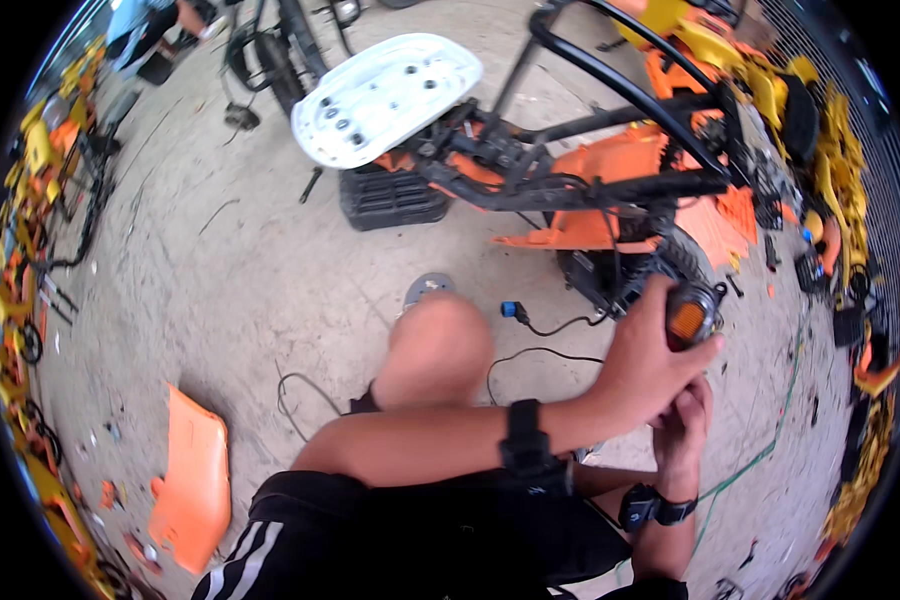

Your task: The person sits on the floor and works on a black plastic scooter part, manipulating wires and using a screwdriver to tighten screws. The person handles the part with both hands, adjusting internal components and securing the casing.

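Observation:
My left hand (642, 358) reaches across my body to the right and is closed around a lamp (689, 318) with a dark housing and an orange lens. Just below it my right hand (684, 418) is held up with its fingers curled, close against the left. What the right fingers hold, if anything, is hidden. Beyond the lamp stands the rear wheel (682, 256) of a stripped scooter frame (580, 190) with black tubes and orange body panels. A black cable (560, 330) with a blue connector (511, 309) lies on the floor left of my hands.
A white footboard plate (390, 95) sits on the frame above a black ribbed block (392, 198). One orange panel (195, 480) lies at lower left. Yellow scooter parts (838, 190) are piled along both sides. A green cord (755, 460) runs at right. Another person (150, 30) crouches far left.

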